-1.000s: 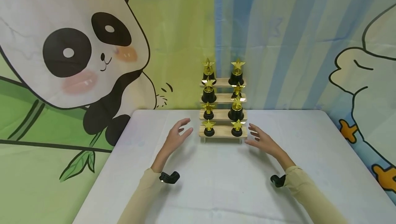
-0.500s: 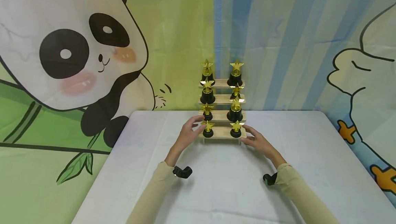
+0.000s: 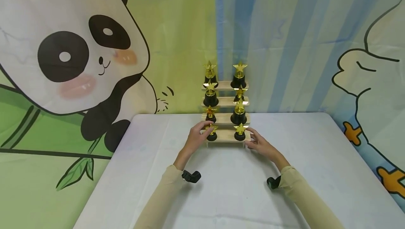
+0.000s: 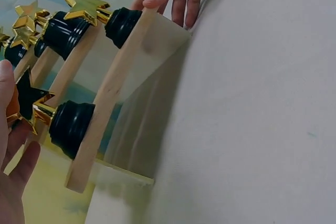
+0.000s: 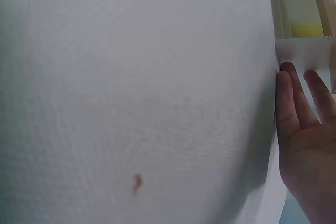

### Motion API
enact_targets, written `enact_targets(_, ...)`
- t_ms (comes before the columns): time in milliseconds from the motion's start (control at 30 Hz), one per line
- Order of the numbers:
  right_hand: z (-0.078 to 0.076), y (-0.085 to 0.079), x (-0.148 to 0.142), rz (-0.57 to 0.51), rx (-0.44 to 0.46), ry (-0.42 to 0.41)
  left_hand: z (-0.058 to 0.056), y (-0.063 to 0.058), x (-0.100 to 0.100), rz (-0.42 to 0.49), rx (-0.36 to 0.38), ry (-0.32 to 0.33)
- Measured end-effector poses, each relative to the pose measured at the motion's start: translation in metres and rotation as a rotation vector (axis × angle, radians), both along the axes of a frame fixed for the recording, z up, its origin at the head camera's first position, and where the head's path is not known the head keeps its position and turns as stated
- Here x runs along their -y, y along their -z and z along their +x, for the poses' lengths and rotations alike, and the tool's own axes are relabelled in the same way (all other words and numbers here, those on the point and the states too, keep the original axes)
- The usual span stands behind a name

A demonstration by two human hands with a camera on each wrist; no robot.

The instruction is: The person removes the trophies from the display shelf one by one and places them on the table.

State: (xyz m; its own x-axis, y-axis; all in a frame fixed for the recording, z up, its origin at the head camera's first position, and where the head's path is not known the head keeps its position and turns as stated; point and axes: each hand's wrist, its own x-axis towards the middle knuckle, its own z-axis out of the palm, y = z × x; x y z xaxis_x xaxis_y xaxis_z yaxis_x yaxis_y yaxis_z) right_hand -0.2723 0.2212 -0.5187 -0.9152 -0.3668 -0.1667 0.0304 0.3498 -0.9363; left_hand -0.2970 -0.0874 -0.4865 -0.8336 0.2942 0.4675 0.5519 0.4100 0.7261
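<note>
A stepped display stand with pale wooden shelves (image 3: 225, 136) bears several trophies, each a gold star on a black base. Around the star of the lowest shelf's left trophy (image 4: 72, 129), my left hand (image 3: 195, 138) has its thumb in front and its fingers behind; a gap shows between thumb and fingers, and I cannot tell whether they touch the star. My right hand (image 3: 262, 146) rests against the right end of the lowest shelf. Its fingers (image 5: 294, 98) lie nearly straight along the stand's clear side panel (image 5: 304, 51). Near it stands the lowest right trophy (image 3: 240, 132).
The stand is at the far edge of a white-covered table (image 3: 227, 186). Close behind hangs a printed curtain (image 3: 177, 46) with a panda. Other trophies stand on the upper shelves, including a large one (image 3: 238, 113) just above the lowest right trophy.
Both hands have moved inward to the stand. My left hand has come right to the lowest left trophy, and my right hand has come left to the shelf's end. The trophies have stayed in place.
</note>
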Motion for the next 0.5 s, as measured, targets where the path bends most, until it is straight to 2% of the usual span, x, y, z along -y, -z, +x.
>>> enact_targets(200, 0.0008, 0.0003, 0.0005, 0.012, 0.002, -0.022, 0.0025, 0.0051, -0.0004, 0.017, 0.030, -0.037)
enact_targets(500, -0.0005, 0.0018, -0.0017, 0.014, -0.016, -0.041, 0.0027, 0.0037, -0.0013, 0.053, -0.014, -0.015)
